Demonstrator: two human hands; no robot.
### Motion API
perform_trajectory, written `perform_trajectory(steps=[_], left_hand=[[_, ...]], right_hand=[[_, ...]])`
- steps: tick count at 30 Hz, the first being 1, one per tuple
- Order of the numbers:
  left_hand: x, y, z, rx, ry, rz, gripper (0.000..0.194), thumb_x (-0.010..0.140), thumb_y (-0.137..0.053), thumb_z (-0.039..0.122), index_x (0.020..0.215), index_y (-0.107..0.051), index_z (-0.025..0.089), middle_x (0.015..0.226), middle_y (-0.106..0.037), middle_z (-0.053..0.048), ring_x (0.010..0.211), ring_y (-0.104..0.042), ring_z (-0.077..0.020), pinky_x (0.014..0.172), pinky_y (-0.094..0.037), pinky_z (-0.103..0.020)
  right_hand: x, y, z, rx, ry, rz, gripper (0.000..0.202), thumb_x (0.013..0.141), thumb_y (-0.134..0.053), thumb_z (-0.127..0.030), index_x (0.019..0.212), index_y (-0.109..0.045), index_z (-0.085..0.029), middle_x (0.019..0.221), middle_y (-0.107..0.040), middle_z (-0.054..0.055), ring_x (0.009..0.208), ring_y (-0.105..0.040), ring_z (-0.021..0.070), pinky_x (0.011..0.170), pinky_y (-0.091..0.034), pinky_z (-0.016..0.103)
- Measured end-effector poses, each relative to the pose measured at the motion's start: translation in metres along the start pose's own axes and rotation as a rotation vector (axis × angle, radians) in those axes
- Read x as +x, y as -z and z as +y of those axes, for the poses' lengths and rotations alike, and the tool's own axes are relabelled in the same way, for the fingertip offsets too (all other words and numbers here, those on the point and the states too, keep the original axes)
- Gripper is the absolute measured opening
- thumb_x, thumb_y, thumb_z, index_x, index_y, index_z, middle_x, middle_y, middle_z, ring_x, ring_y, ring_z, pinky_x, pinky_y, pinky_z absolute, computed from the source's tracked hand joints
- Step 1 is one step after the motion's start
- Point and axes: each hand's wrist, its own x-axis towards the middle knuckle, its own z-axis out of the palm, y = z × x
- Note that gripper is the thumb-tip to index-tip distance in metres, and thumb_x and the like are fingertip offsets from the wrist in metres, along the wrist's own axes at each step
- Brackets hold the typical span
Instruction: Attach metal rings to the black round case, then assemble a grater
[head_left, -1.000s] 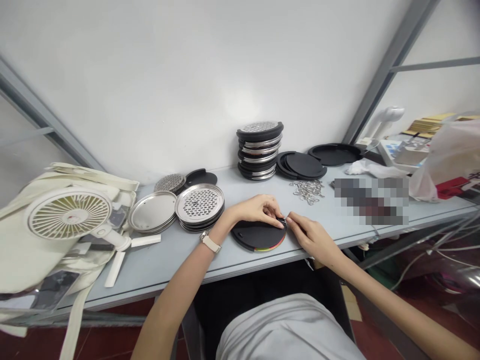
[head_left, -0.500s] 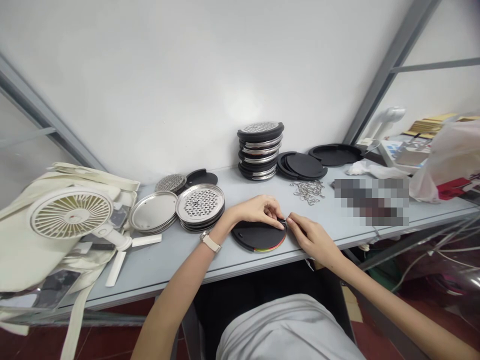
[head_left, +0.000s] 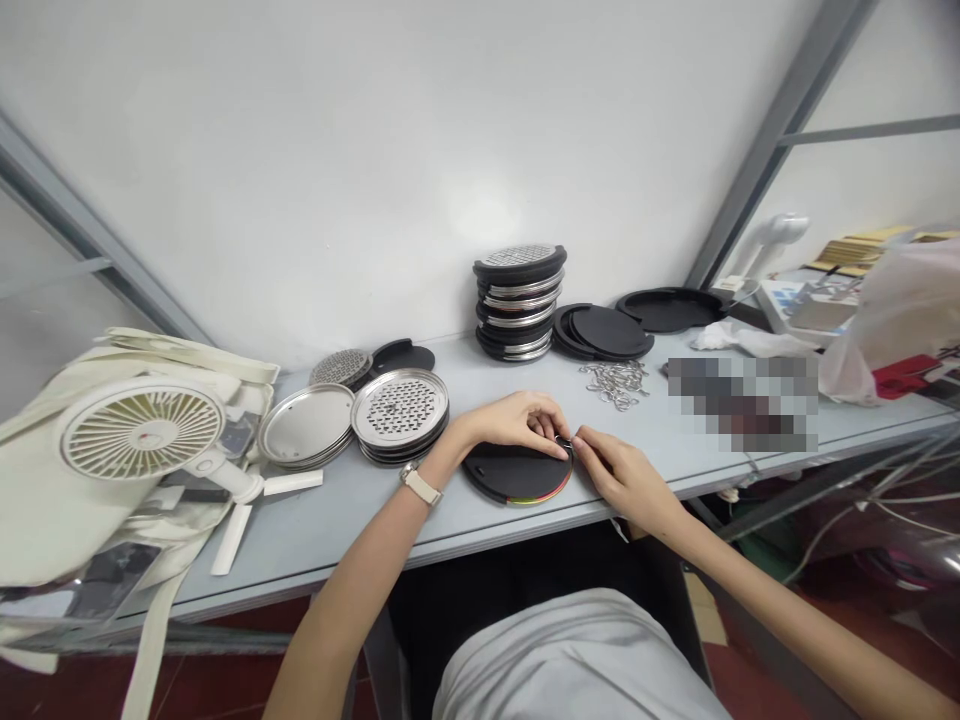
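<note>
Pinching metal ring (head_left: 564, 442) at edge of black disc (head_left: 517, 472), left hand (head_left: 516, 418) and right hand (head_left: 624, 477)

1 black disc with coloured rim (head_left: 517, 474), 1 tall mixed stack (head_left: 520, 305), 1 plain silver plate stack (head_left: 307, 425), 1 slotted plate stack (head_left: 400, 410), 1 metal link pile (head_left: 616, 383), 2 white strips (head_left: 293, 483), 1 watch (head_left: 420, 483).

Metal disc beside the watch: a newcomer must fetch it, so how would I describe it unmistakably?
On the grey table, find the white fan at far left, then move right past the smooth silver disc. The metal disc comes next, topping a stack near the watch. Unlike its smooth neighbour, it is punched with openings, and it sits nearer the front edge than the patterned disc.
</note>
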Motion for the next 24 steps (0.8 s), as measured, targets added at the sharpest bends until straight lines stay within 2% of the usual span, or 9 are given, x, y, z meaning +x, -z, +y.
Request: perform_trajectory(steps=[24], left_hand=[[0.001,0.0004,-0.0018,0.01,-0.001,-0.009,0.034,0.065,-0.075,0.032,0.091,-0.065,0.012,0.084,-0.061,-0.004,0.076,-0.056,-0.0113,0.076,-0.046,-0.028]], right_hand=[[0.0003,0.0011,0.0013,0.015,-0.002,-0.022,0.028,0.096,-0.03,-0.032,0.071,-0.038,-0.023,0.064,-0.051,-0.001,0.06,-0.051,0.0158,0.059,-0.036,0.025]])
